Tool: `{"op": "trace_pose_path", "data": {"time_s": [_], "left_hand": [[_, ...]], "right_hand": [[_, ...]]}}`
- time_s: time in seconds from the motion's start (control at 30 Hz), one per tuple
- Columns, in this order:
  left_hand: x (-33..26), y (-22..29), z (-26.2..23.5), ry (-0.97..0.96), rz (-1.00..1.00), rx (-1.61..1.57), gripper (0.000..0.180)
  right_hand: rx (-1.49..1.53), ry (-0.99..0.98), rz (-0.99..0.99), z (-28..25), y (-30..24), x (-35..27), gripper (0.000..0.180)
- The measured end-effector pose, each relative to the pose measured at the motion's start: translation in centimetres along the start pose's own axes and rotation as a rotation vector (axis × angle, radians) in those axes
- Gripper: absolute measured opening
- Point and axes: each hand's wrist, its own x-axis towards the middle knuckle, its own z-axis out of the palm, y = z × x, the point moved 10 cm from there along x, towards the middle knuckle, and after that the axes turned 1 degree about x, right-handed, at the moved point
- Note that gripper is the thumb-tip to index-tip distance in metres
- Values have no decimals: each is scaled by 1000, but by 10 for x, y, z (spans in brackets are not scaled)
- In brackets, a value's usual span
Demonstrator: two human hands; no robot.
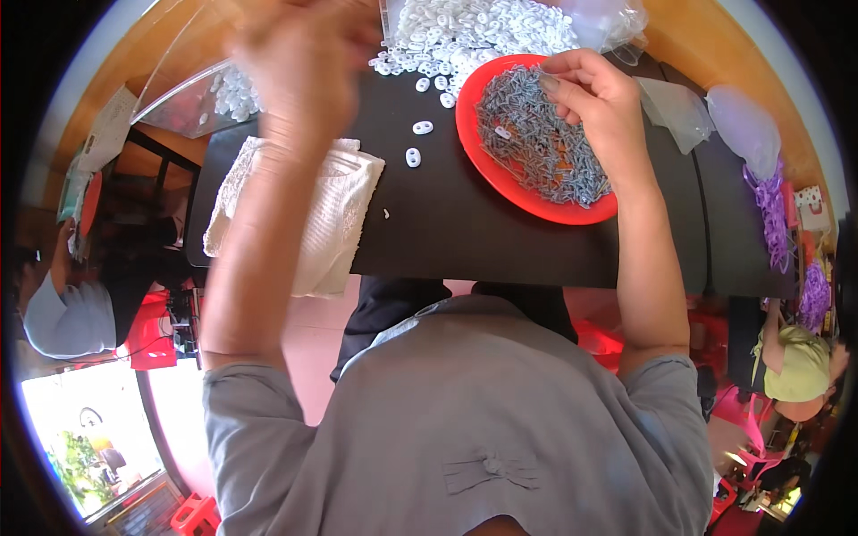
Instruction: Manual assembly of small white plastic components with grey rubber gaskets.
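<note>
A red plate full of small grey screws stands on the black table, right of the middle. My right hand is over its far edge, thumb and fingers pinched together at the screws; whatever they hold is too small to make out. One small white oval plastic piece with two holes lies on the screws. My left hand is raised at the far left, smeared by motion, so its fingers cannot be read. Nearest it are a clear plastic tray and the heap of white plastic pieces.
Two loose white pieces lie left of the plate on the black table. A folded white cloth lies under my left forearm. Clear plastic bags and purple strands are at the right. Other people work at both sides.
</note>
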Motion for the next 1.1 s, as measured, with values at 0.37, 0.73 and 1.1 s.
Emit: {"op": "trace_pose_path", "data": {"time_s": [0.37, 0.73, 1.1], "left_hand": [[158, -11, -89, -13, 553, 1570, 40], [84, -17, -68, -135, 333, 1272, 34], [-14, -58, 58, -530, 43, 428, 21]], "right_hand": [[-452, -193, -303, 30, -5, -7, 7], [-853, -222, -574, 66, -14, -22, 9], [-223, -274, -150, 38, 3, 0, 9]]}}
